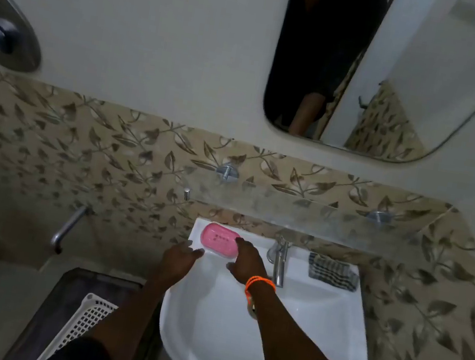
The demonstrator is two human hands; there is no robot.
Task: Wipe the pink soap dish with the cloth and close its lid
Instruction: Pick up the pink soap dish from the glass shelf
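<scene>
The pink soap dish [218, 239] lies on the back left corner of the white washbasin [316, 323]. Its top shows small slots; I cannot tell whether that is a lid. My right hand [245, 262] reaches over the basin, fingertips touching the dish's right end, fingers spread. My left hand [179, 259] hovers just below the dish's left side, fingers extended, holding nothing. The checked dark-and-white cloth [332, 272] lies folded on the basin's back right ledge, apart from both hands.
A chrome tap [278, 261] stands between the dish and the cloth. A glass shelf [302, 215] juts out above the basin. A mirror [401, 81] hangs higher up. A white lattice basket [83, 320] sits on the floor at left, near a wall pipe [66, 229].
</scene>
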